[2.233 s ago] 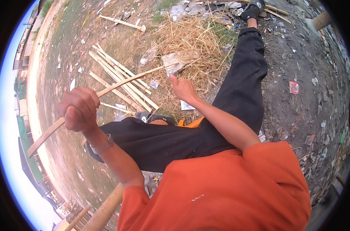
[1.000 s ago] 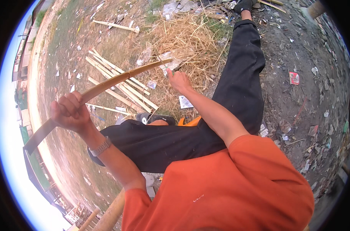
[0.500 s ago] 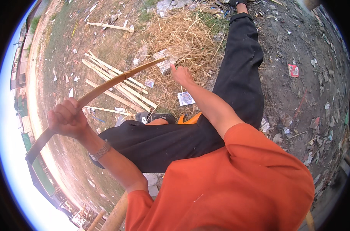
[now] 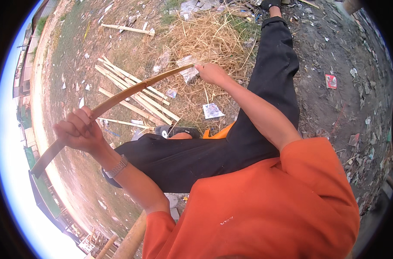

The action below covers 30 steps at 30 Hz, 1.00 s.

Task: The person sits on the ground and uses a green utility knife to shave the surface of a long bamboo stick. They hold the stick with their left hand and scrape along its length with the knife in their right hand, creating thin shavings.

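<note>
A long, bowed bamboo strip (image 4: 123, 95) with a node partway along slants across the view from lower left to upper middle. My left hand (image 4: 79, 130), a metal watch on its wrist, is wrapped round the strip, and a length sticks out beyond it to the lower left. At the strip's far tip is my right hand (image 4: 212, 73), its fingers closed and thumb against the end. Whether a small tool is also in that hand is hidden.
Several pale bamboo strips (image 4: 138, 97) lie in a loose pile on the ground, with another strip (image 4: 127, 29) farther off. Straw (image 4: 205, 41) heaps up past my right hand. Something orange (image 4: 221, 132) lies between my black-trousered legs. Bamboo poles (image 4: 131, 237) show at lower left.
My right hand has moved slightly right and up, its fingers now closed at the strip's tip. The strip has shifted a little to the right, and my left hand keeps its grip.
</note>
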Tool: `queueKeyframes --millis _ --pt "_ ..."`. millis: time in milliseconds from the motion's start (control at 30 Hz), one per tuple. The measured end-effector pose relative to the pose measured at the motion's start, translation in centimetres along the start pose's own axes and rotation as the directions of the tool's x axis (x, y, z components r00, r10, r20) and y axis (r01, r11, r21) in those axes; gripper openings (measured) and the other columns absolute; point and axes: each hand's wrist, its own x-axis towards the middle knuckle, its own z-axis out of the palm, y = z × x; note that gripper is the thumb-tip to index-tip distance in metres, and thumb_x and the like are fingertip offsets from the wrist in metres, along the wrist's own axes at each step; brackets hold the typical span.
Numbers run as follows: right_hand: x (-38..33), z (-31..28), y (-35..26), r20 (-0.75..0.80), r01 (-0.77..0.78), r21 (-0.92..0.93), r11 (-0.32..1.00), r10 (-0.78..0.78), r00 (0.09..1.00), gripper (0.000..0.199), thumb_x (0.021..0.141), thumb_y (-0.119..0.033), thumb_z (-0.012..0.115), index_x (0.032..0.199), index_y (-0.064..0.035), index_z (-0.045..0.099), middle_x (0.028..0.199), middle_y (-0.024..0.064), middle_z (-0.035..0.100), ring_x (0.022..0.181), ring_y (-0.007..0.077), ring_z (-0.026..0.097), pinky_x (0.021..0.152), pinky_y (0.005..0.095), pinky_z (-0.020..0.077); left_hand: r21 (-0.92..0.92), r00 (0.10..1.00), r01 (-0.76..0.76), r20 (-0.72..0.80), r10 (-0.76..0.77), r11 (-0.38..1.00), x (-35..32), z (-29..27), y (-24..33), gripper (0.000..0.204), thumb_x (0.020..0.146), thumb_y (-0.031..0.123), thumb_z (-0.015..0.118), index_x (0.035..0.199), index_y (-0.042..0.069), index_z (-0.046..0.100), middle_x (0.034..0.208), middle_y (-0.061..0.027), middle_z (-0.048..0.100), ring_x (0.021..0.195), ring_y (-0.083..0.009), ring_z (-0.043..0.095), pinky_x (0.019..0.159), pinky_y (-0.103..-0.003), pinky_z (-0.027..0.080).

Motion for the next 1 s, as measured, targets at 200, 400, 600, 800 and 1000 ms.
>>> queueKeyframes --millis 200,400,600,800,1000 --pt "-7.6 1.5 -6.0 -0.158 0.367 0.376 0.851 -0.331 0.93 0.059 0.097 -0.043 0.026 0.087 0.0048 0.059 0.078 0.0263 0.061 0.08 0.0406 0.06 0.078 0.0482 0.0446 0.356 0.885 -0.032 -0.424 0.192 0.934 0.8 5.2 -1.0 0.05 0.096 0.038 0.041 0.055 0.018 0.023 0.044 0.0034 0.021 0.041 -0.0094 0.021 0.052 -0.029 0.033" --pt "-6.8 3.5 -7.6 -0.135 0.281 0.368 0.886 -0.248 0.959 0.058 0.097 -0.041 0.026 0.082 0.0048 0.058 0.074 0.029 0.06 0.074 0.0439 0.059 0.075 0.0508 0.0447 0.485 0.796 -0.041 -0.512 0.322 0.874 -0.1 7.5 -1.5 0.051 0.095 0.042 0.044 0.054 0.019 0.023 0.043 0.0033 0.02 0.042 -0.0097 0.022 0.051 -0.028 0.033" --pt "-5.9 4.4 -5.4 -0.194 0.322 0.363 0.874 -0.267 0.944 0.059 0.097 -0.04 0.026 0.075 0.0046 0.058 0.065 0.0293 0.057 0.065 0.0453 0.057 0.068 0.0516 0.0441 0.528 0.765 -0.042 -0.529 0.367 0.848 0.0 7.8 -1.7 0.051 0.095 0.041 0.044 0.055 0.018 0.023 0.044 0.003 0.018 0.043 -0.0103 0.019 0.051 -0.028 0.03" --pt "-3.9 3.8 -3.8 -0.101 0.163 0.298 0.941 -0.138 0.985 0.058 0.097 -0.039 0.029 0.077 0.0047 0.06 0.064 0.0285 0.057 0.064 0.0454 0.057 0.068 0.0511 0.045 0.506 0.783 -0.011 -0.532 0.322 0.862 0.2 8.3 -1.6 0.051 0.096 0.039 0.043 0.055 0.017 0.021 0.044 0.0028 0.017 0.044 -0.0102 0.017 0.051 -0.029 0.028" --pt "-4.3 5.2 -4.6 -0.174 0.25 0.297 0.921 -0.205 0.963 0.065 0.097 -0.042 0.026 0.071 0.0048 0.061 0.063 0.0281 0.058 0.066 0.0426 0.06 0.07 0.0502 0.0464 0.472 0.786 -0.057 -0.522 0.331 0.88 0.5 8.3 -1.9 0.049 0.093 0.031 0.048 0.054 0.019 0.02 0.044 0.0039 0.017 0.042 -0.0078 0.016 0.046 -0.026 0.024"
